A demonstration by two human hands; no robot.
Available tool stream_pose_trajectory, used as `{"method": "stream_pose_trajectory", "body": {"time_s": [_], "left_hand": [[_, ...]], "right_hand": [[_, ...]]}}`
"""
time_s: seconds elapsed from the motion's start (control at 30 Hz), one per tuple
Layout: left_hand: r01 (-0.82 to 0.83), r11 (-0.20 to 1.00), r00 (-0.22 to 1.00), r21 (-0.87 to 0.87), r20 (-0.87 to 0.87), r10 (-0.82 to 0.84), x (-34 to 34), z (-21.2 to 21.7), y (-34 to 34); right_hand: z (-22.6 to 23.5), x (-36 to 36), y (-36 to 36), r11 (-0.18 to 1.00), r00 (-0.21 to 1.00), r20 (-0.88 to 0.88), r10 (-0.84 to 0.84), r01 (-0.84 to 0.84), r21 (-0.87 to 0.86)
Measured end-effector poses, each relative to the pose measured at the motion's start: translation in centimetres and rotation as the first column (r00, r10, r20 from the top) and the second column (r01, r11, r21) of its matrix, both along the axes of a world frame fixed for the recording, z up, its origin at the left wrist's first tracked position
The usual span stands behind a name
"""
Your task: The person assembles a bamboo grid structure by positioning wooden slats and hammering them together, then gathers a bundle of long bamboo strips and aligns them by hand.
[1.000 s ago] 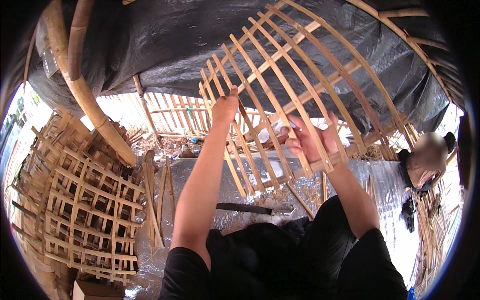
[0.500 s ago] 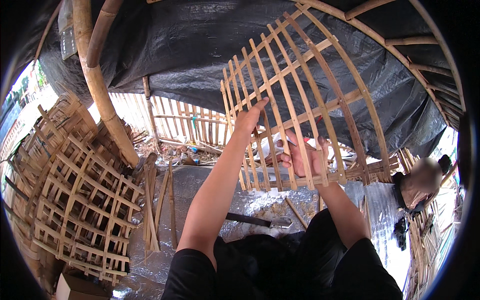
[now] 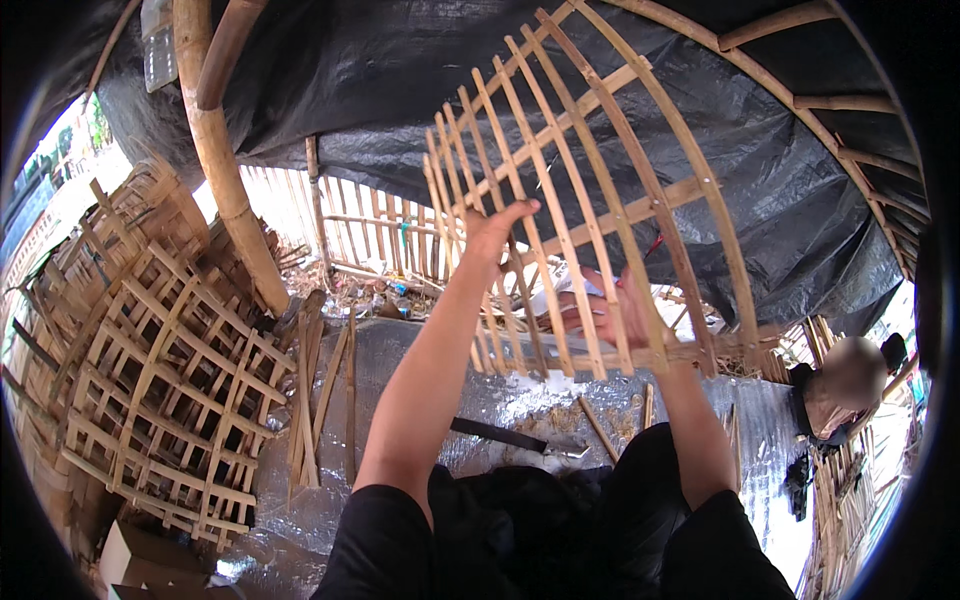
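A slatted bamboo panel [image 3: 562, 235], long narrow strips fastened over several crosspieces, is held up tilted in front of me. My left hand [image 3: 492, 232] grips it at its left side, fingers wrapped round a slat and thumb stretched to the right. Behind the lower slats is my right hand [image 3: 612, 310], its fingers apart and stretched to the left. The slats partly cover that hand. Whether its fingers touch the panel is unclear. On the silvery sheet below lies a dark-handled tool [image 3: 515, 437] with a metal end.
Finished-looking bamboo lattices [image 3: 165, 385] are stacked at the left, beside loose strips [image 3: 318, 400]. A bamboo post [image 3: 222, 190] rises there. A cardboard box [image 3: 145, 555] stands at the lower left. Another person [image 3: 835, 390] is at the right. Black sheeting [image 3: 380, 90] hangs behind.
The panel has shifted slightly left, with my left hand still on it. My right hand's fingers, more curled before, now reach out straighter behind the slats. The view has turned slightly.
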State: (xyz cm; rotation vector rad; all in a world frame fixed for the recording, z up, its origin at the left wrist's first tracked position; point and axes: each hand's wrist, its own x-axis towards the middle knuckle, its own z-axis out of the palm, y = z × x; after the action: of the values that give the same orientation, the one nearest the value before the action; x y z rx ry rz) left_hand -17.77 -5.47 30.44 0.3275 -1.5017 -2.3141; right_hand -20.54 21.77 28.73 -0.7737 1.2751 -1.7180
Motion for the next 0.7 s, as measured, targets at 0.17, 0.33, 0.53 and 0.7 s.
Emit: {"method": "stream_pose_trajectory", "body": {"time_s": [0.17, 0.33, 0.53, 0.7], "left_hand": [[-0.390, 0.904, 0.919, -0.173, -0.013, 0.394, -0.8, -2.1, -4.1], [-0.422, 0.891, 0.893, 0.169, 0.250, 0.375, 1.6, -4.1, -10.5], [-0.680, 0.700, 0.644, -0.220, 0.277, 0.713, 8.1, -2.8, -16.2], [-0.762, 0.365, 0.287, -0.535, 0.226, 0.931, 15.2, -2.9, -19.0]], "right_hand": [[-7.1, -10.4, 11.0, 0.769, 0.433, -0.901, -0.016, 0.581, 0.265], [-8.1, -9.8, 12.4, 0.463, 0.922, -0.387, -0.021, 0.352, 0.813], [-8.6, -9.9, 13.1, 0.334, 0.920, -0.376, 0.106, 0.323, 0.885], [-6.6, -7.3, 11.1, 0.586, 0.934, -0.353, 0.059, 0.254, 0.770]]}}
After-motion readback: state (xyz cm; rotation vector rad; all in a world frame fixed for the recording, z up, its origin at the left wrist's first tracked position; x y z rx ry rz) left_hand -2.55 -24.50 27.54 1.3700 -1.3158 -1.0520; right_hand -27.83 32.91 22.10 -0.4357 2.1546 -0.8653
